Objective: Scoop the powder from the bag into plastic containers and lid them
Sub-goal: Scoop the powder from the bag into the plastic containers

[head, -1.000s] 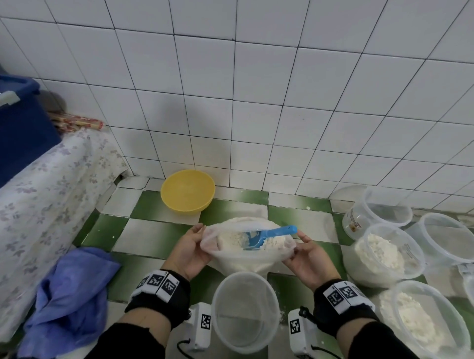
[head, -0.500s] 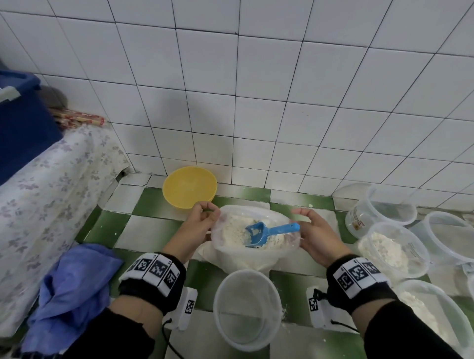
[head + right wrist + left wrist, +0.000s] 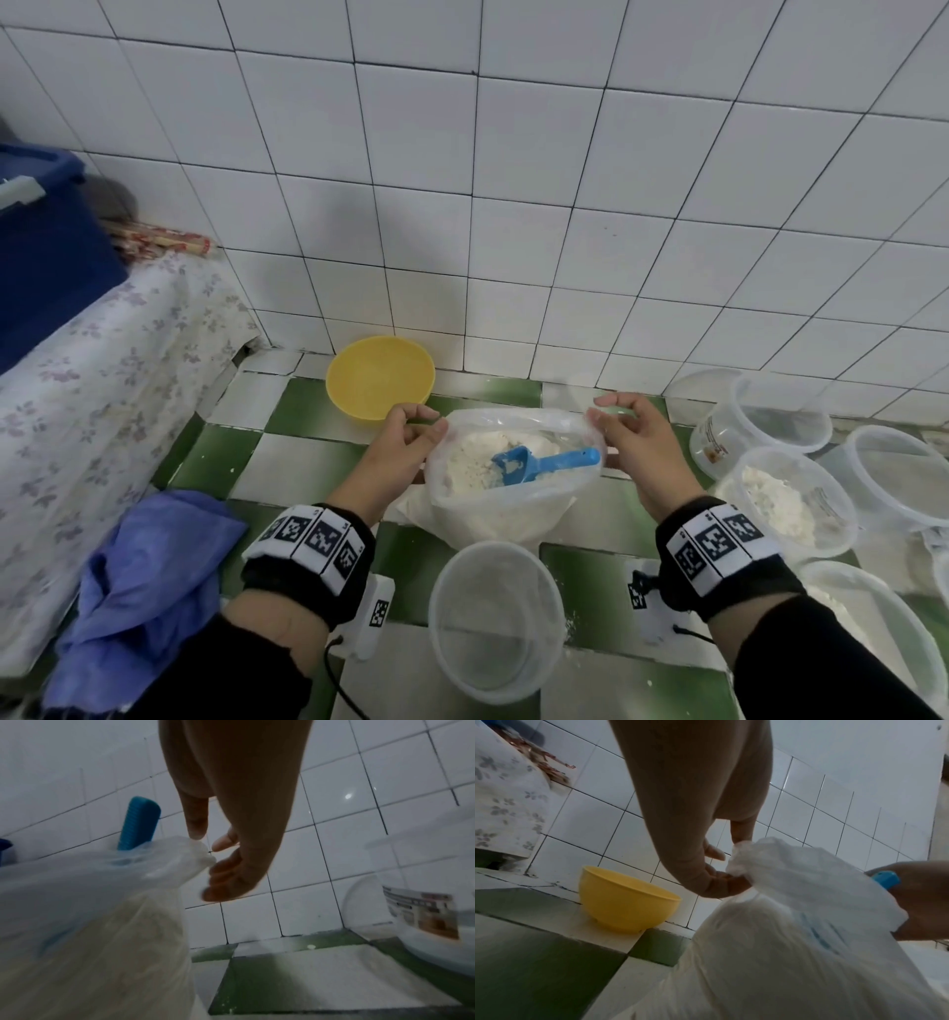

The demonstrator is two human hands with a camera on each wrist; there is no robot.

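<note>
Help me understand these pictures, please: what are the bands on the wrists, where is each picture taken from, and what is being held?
No machine here: a person works with bare hands, wearing cameras. The patterned wristbands carry the wrist cameras. The wide picture comes from a head camera looking down; the other two look along each hand from the wrist.

The left hand and right hand each pinch one side of the rim of a plastic bag of white powder, holding it open. A blue scoop lies inside on the powder; nobody holds it.

On the green and white tiled floor stand an empty tub nearest the person, more tubs on the right, two with powder, a yellow bowl by the wall and a blue cloth on the left.
</note>
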